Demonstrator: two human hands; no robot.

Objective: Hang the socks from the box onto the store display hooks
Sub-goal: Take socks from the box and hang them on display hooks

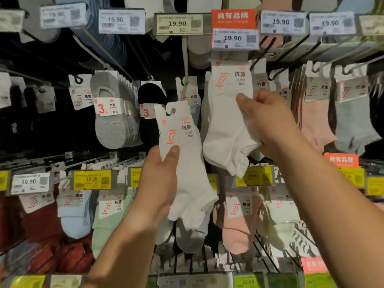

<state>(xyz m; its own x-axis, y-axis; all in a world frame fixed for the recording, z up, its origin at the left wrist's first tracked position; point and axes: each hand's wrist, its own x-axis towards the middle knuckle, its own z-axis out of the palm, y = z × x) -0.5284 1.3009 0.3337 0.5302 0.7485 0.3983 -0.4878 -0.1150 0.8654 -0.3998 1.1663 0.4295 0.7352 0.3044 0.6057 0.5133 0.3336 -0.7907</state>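
Note:
My left hand (pixel 160 179) grips a pack of white ankle socks (pixel 187 173) by its lower card edge, thumb on the front. The pack's white card hanger with a hook slot points up, free of any hook. My right hand (pixel 264 123) holds a second white sock pack (pixel 226 125) from the right side, thumb on its card. The top of that pack sits just under the orange and white 19.90 price tag (pixel 234 28); its hanger slot is hidden behind the tag. The box is out of view.
Rows of display hooks carry hanging sock packs: grey (pixel 112 113) and black (pixel 151 96) no-show socks at left, pink (pixel 311 117) and grey-blue (pixel 353 117) at right. A lower row holds red, blue, green and pink packs behind yellow 16.90 tags (pixel 92 179).

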